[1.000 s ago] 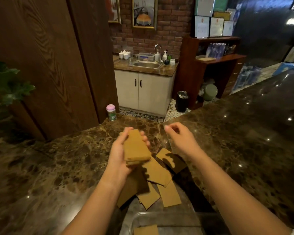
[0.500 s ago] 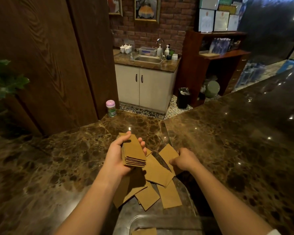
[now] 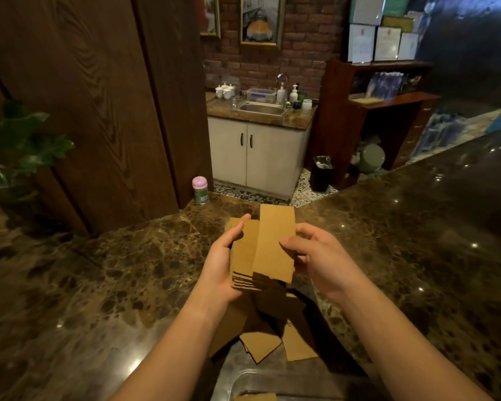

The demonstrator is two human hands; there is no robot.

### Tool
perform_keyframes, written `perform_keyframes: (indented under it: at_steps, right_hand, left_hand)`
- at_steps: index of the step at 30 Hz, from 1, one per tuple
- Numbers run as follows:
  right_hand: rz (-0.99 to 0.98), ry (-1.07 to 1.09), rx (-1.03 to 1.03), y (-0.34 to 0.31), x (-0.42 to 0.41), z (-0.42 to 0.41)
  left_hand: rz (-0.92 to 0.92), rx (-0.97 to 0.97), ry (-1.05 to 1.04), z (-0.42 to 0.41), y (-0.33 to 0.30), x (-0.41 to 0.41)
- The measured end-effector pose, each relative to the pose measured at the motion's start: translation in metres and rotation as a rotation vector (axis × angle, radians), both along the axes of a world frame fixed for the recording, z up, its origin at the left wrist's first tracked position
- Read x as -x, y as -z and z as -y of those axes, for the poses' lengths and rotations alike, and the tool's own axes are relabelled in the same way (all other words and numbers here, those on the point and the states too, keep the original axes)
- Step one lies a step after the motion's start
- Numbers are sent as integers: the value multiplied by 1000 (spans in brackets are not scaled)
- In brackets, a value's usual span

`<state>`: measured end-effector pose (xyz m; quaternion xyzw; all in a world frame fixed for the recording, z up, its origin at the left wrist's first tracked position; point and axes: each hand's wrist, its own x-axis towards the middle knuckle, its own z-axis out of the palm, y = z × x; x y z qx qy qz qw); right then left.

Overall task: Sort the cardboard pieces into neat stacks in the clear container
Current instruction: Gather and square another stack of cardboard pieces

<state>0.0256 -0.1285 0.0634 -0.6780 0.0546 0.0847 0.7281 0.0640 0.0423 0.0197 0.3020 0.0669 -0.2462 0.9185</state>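
Observation:
My left hand (image 3: 222, 267) grips a stack of several brown cardboard pieces (image 3: 243, 256), held up above the counter. My right hand (image 3: 318, 257) pinches a single cardboard piece (image 3: 274, 244) by its right edge and holds it against the front of the stack, standing higher than the rest. Several loose cardboard pieces (image 3: 272, 340) lie scattered on the counter below my hands, partly in shadow. The clear container (image 3: 243, 377) sits at the bottom edge of the view, with one cardboard piece (image 3: 256, 397) showing inside it.
The dark marble counter (image 3: 99, 285) wraps around to the right. A small pink-lidded jar (image 3: 200, 190) stands at its far edge by a wooden panel. A green plant (image 3: 21, 146) is at the left. Beyond are a sink cabinet (image 3: 258, 151) and a black bin (image 3: 321, 173).
My right hand went down to the loose pieces, picked one up and brought it to the stack in my left hand. The stack has risen slightly.

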Motion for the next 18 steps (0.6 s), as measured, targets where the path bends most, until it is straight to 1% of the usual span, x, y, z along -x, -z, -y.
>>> perform_keyframes:
  at_steps: [4,7,10,13,15,18]
  right_hand:
    - [78,-8,10,-9,4,-6]
    - [220,12,19,-15,7,-6]
    - [437,13,177,-19,13,-9]
    - [610,108,418,-14,14,-12]
    - [692,145,533,-4,13,-11]
    - [738,202,654,11,9,-11]
  left_hand:
    - [33,21,-1,-6,-3,1]
    - [16,14,-15,-10,-7,0]
    - [-18,14,-72,-11,-10,-1]
    - [-22,39,-85,-11,-13,0]
    - [3,67,-64,-10,-14,2]
    - [72,80,-20,-7,-14,7]
